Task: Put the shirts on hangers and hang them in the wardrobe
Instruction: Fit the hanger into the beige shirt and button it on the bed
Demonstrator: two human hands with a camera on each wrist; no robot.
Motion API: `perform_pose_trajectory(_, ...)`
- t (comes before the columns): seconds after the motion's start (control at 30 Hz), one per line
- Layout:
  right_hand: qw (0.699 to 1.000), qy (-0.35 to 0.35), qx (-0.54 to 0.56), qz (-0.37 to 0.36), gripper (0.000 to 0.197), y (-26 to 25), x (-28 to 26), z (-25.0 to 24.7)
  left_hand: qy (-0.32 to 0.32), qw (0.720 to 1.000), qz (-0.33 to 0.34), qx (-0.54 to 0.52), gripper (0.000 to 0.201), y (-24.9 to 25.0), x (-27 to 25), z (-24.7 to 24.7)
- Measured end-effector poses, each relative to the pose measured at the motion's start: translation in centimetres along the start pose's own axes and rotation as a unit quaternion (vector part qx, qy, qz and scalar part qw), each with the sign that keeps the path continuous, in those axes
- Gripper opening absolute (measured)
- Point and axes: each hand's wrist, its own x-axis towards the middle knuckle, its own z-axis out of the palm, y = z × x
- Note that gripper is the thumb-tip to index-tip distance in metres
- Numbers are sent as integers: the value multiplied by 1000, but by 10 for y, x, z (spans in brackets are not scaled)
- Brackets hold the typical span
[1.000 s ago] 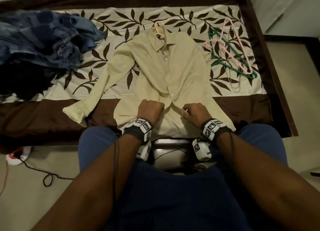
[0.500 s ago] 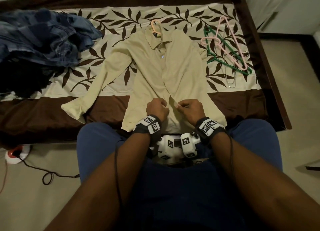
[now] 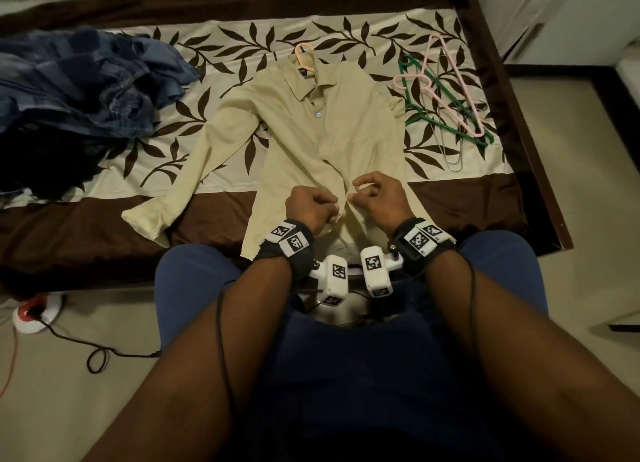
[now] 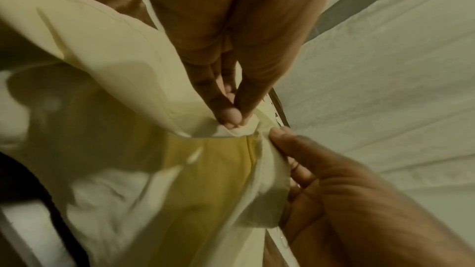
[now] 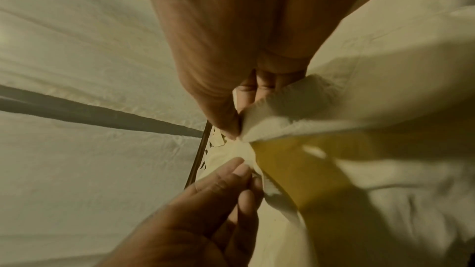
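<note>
While a pale yellow shirt (image 3: 311, 143) lies face up on the bed (image 3: 450, 202), collar far from the person and hem nearest them, both hands sit together at its lower front opening. The left hand (image 3: 310, 205) pinches the left edge of the placket between thumb and fingertips (image 4: 230, 116), fingers curled tight on the cloth. The right hand (image 3: 377, 198) pinches the facing edge just beside it, thumb and forefinger closed on the fabric, the other fingers loosely curled above. The two hands nearly touch, with only a narrow fold of cloth between them.

The shirt is thin, smooth woven cotton-like cloth with a stitched hem, a pointed collar and a small pale button (image 3: 318, 114) on its chest. One long sleeve stretches out flat to the left; the other is hidden. A peach plastic hanger hook (image 3: 304, 56) pokes out of the collar.

The bedspread is cream with dark brown leaf prints and a wide brown band. To the right of the shirt lies a loose heap of spare hangers (image 3: 446, 98), pink, green and thin wire. At the left lies a crumpled pile of blue clothes (image 3: 86, 84).
</note>
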Motion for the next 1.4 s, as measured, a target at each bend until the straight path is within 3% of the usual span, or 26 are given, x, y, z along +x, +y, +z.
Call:
perform_pose_trajectory(0.2,996,-13,-60,-59,16,-5,-2,4,16,999,20,42,21,-5,2,3)
perform_pose_trajectory(0.4,991,-6,-108,-75,24,-6,-2,11,-20,997,-18,-77,11,4,-6,3)
perform_pose_trajectory(0.63,996,-22,-65,-60,15,-2,-3,12,-33,995,-27,-86,7,3,-4,2)
perform_pose_trajectory(0.97,996,-39,75,32,24,2,-5,9,-34,998,-22,-50,14,7,-1,-1)
perform_pose_trajectory(1.23,998,-39,36,-13,26,2,-6,9,-57,996,-44,-55,9,16,0,-7)
perform_pose_trajectory(1.4,998,-41,6,-51,22,3,-6,10,-71,988,-101,-91,15,28,2,-12)
